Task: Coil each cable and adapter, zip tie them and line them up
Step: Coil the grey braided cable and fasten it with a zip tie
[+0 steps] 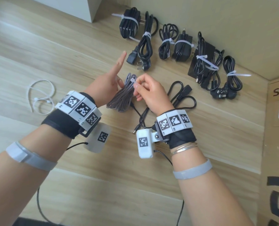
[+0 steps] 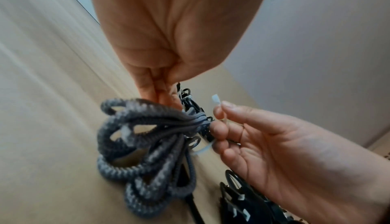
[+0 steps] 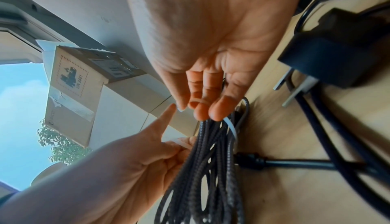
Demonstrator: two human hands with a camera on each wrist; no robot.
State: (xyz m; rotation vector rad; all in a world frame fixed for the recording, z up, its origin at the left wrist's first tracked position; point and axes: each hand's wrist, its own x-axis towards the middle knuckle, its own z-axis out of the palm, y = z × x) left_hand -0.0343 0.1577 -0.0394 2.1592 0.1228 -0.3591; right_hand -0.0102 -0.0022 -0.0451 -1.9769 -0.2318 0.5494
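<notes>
A coil of grey braided cable [image 1: 121, 97] hangs just above the wooden table [image 1: 57, 51], between my hands. My left hand [image 1: 114, 80] holds the coil near its top with thumb and lower fingers, the index finger pointing straight up and away. My right hand [image 1: 143, 88] pinches a white zip tie [image 1: 133, 81] that wraps round the coil's neck. In the left wrist view the zip tie [image 2: 216, 100] has its head above my right hand [image 2: 236, 127] beside the coil [image 2: 147, 144]. In the right wrist view the tie's strap [image 3: 231, 127] crosses the coil [image 3: 211, 169].
Several black cables and adapters, each zip tied, lie in a row along the far edge [image 1: 182, 46]. A loose black cable [image 1: 181, 97] lies under my right hand. Spare zip ties [image 1: 40, 97] lie at the left. A cardboard box [image 1: 277, 103] stands at the right.
</notes>
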